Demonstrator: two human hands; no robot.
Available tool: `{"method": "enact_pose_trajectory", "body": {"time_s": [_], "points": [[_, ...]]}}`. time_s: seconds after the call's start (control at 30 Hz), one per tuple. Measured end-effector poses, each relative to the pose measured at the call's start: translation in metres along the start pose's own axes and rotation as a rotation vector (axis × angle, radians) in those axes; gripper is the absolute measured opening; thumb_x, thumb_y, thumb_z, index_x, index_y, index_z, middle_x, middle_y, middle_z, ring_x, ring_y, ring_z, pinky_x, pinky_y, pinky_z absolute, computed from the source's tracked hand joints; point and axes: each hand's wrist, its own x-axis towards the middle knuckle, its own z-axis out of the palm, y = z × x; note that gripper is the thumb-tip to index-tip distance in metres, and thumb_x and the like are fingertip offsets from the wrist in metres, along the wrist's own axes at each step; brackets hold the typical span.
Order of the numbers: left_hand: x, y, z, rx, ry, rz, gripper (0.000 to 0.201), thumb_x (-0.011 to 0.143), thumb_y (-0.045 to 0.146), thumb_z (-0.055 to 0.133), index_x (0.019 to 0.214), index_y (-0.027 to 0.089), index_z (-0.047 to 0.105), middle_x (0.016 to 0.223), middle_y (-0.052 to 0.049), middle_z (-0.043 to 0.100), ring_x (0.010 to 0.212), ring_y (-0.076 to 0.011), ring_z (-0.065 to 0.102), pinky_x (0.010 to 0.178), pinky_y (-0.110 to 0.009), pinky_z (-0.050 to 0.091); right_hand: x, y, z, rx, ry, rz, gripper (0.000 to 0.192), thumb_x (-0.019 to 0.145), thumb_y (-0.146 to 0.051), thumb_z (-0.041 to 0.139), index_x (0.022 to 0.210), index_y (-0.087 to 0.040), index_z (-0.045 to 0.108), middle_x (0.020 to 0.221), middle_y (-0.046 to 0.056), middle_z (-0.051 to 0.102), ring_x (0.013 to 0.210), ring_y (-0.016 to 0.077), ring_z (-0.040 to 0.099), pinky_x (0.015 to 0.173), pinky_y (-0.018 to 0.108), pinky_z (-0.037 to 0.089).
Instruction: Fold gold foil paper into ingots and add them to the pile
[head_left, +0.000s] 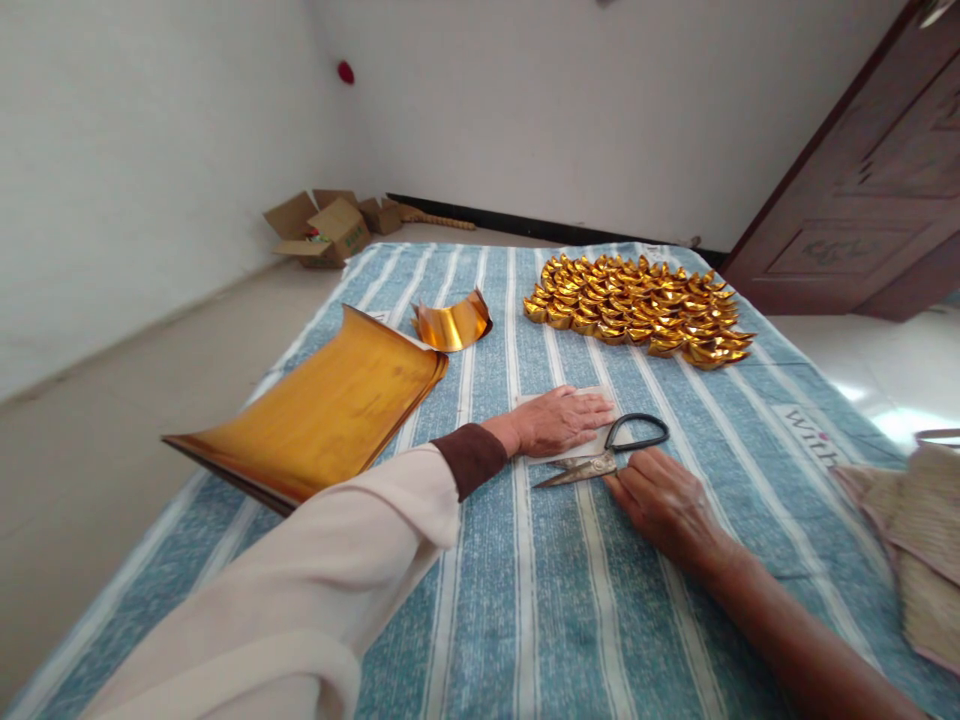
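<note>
Cream sleeve (322,560), lower left; left hand (566,420) flat, right hand (664,500) clasping scissors (601,463). I log upper-right foil ingots (637,305) formed, gold sheets (315,410) unfolded.

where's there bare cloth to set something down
Bare cloth shows between the left sleeve and right forearm, between the right forearm and the bag, and in a strip between the curled foil and the gold pieces.

Crowded: left hand, paper, scissors and right hand, bunched together; the foil stack covers much of the left.

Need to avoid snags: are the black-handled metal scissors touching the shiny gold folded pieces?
Apart: the head view shows blue striped cloth between scissors and pieces.
</note>
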Motion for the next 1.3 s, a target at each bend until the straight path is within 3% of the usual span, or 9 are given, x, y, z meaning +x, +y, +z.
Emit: {"method": "enact_pose_trajectory", "body": {"time_s": [0.27,0.7,0.87,0.97,1.07,1.17,1.3], "points": [[0.000,0.000,0.000,0.006,0.001,-0.002,0.047,0.100,0.031,0.029,0.145,0.021,0.039,0.156,-0.006,0.032,0.145,-0.0187,0.024,0.109,-0.037,0.020,0.002,-0.004,0.001,0.002,-0.010,-0.001,0.034,0.095,-0.020,0.051,0.061,-0.020,0.054,0.062,0.002,0.048,0.064,0.0168,0.043,0.063,0.031,0.032],[-0.001,0.002,-0.001,0.019,0.009,-0.005,0.047,0.100,0.029,0.030,0.143,0.015,0.040,0.155,-0.009,0.034,0.144,-0.0202,0.026,0.108,-0.039,0.023,0.006,-0.013,-0.001,0.064,-0.026,0.036,0.035,0.096,-0.020,0.049,0.061,-0.019,0.055,0.063,0.003,0.050,0.064,0.0167,0.045,0.064,0.031,0.033],[-0.002,0.004,-0.004,0.035,0.027,-0.014,0.045,0.100,0.030,0.032,0.143,0.020,0.041,0.153,-0.007,0.037,0.143,-0.0201,0.029,0.110,-0.040,0.022,-0.009,-0.014,-0.016,0.120,-0.038,0.110,0.036,0.097,-0.021,0.049,0.061,-0.019,0.055,0.064,0.002,0.051,0.064,0.0153,0.047,0.064,0.029,0.034],[-0.004,0.002,-0.004,0.088,0.063,-0.006,0.043,0.101,0.028,0.033,0.141,0.016,0.043,0.151,-0.009,0.041,0.141,-0.0206,0.032,0.108,-0.039,0.026,-0.022,-0.003,-0.034,0.069,-0.021,0.197,0.037,0.097,-0.024,0.049,0.061,-0.019,0.056,0.062,0.001,0.050,0.063,0.0142,0.048,0.065,0.027,0.036],[-0.004,0.000,-0.001,0.187,0.135,0.027,0.041,0.100,0.027,0.037,0.138,0.013,0.046,0.148,-0.012,0.044,0.138,-0.0227,0.037,0.105,-0.038,0.030,-0.036,0.027,-0.057,-0.171,-0.025,0.325,0.040,0.097,-0.030,0.046,0.061,-0.019,0.058,0.062,0.003,0.053,0.066,0.0166,0.052,0.068,0.029,0.038],[-0.006,0.002,-0.001,0.264,0.235,0.034,0.038,0.097,0.028,0.043,0.132,0.012,0.050,0.143,-0.016,0.049,0.132,-0.0252,0.044,0.102,-0.040,0.034,-0.049,0.069,-0.078,-0.488,-0.147,0.604,0.040,0.095,-0.034,0.043,0.064,-0.018,0.063,0.071,0.009,0.061,0.074,0.0225,0.058,0.068,0.033,0.040],[-0.012,0.011,-0.003,0.305,0.313,-0.029,0.026,0.097,0.027,0.044,0.111,0.013,0.061,0.122,-0.015,0.063,0.111,-0.0259,0.058,0.096,-0.042,0.039,-0.060,0.113,-0.092,-0.649,-0.362,1.039,0.040,0.094,-0.035,0.041,0.081,-0.012,0.071,0.088,0.016,0.067,0.080,0.0278,0.064,0.065,0.036,0.044]]}}
